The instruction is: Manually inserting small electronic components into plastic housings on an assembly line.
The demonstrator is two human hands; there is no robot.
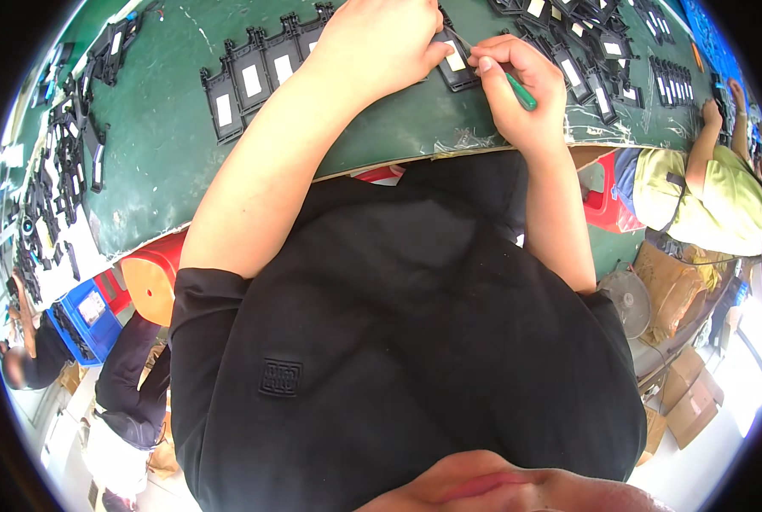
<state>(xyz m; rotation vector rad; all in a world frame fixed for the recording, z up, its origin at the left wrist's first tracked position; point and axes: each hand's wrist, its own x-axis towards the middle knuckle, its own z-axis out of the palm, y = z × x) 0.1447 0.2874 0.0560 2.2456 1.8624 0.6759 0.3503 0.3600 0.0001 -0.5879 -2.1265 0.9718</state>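
My right hand (530,94) is closed round a slim tool with a green handle (521,91). Its thin metal shaft points up and left toward a black plastic part (457,72) with a pale label, which lies on the green table. The tip is too small to make out. My left hand (385,43) is at that part's left edge, thumb and fingers bent against it; the top of the picture cuts off some of the hand. Left of it, a row of similar black parts (253,81) lies side by side, partly hidden behind my left forearm.
The green table (150,162) bears heaped black parts (602,38) at the right and a long pile (61,171) at the left edge. An orange-topped stool (150,286) and a blue crate (91,320) stand below left. Another person in yellow-green (705,200) sits at the right.
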